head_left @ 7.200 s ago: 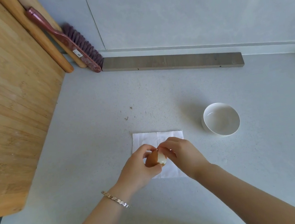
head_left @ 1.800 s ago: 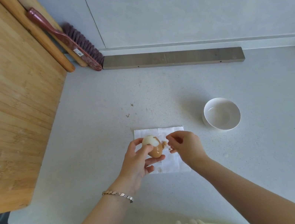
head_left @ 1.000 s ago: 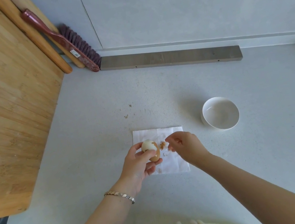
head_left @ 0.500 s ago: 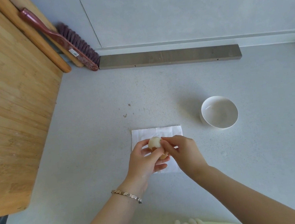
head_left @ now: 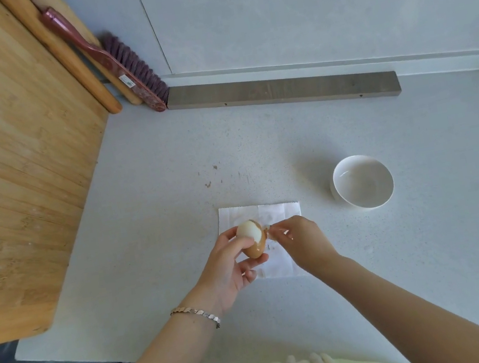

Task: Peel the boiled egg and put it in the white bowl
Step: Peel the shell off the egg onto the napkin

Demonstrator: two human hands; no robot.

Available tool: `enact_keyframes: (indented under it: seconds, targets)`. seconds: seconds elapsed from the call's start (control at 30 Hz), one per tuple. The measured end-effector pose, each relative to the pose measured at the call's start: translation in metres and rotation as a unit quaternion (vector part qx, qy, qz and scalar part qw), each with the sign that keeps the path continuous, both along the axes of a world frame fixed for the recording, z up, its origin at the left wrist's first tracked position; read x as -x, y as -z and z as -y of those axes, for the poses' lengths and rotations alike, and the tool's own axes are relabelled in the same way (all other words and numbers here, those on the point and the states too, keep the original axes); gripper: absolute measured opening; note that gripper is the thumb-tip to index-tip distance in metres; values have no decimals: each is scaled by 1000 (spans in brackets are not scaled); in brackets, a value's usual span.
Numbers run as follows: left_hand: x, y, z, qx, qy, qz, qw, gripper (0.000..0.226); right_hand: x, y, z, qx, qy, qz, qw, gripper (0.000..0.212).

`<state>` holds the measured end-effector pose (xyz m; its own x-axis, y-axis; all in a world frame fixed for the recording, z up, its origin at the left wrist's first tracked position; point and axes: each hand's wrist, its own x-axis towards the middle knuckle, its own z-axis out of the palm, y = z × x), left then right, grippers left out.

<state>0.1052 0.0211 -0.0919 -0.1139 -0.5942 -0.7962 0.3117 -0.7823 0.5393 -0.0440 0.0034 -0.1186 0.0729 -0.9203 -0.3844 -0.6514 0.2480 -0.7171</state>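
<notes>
Left hand (head_left: 226, 270) grips the boiled egg (head_left: 252, 238) between thumb and fingers, held above the near-left part of a white paper napkin (head_left: 272, 212) lying flat on the bench (head_left: 168, 177). Egg is partly peeled: upper end bare and white, lower end covered in brown shell. A metal link bracelet (head_left: 195, 311) sits on the left wrist.

Right hand (head_left: 303, 242) is just right of the egg, thumb and forefinger pinched on a small flap of shell (head_left: 267, 229) at the egg's right side; whether the flap is attached to the egg cannot be told. The two hands are close together, with the egg between them.

White bowl (head_left: 362, 182) stands on the bench beyond and to the right of the right hand, apart from the napkin, with nothing inside. A few dark specks (head_left: 208, 183) lie on the bench beyond the left hand.

Far to the left of the left hand: a large wooden board (head_left: 6, 157). Beyond it, leaning at the wall, wooden rods (head_left: 76, 69) and a red-handled brush (head_left: 117, 65). A grey wooden strip (head_left: 283, 91) lies along the wall base, well beyond both hands.
</notes>
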Motion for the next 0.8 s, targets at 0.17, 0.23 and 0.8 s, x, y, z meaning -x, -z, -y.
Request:
enact_keyframes:
  seconds: [0.17, 0.23, 0.8]
  targets:
    - [3, 1, 1, 18, 12, 44, 999, 42, -5, -17, 1, -16, 82, 180, 980, 17]
    - [5, 1, 1, 27, 14, 54, 998, 41, -5, -15, -2, -5, 85, 178, 980, 14]
    - [10, -4, 2, 91, 22, 150, 984, 48, -10, -20, 1, 24, 56, 125, 990, 19]
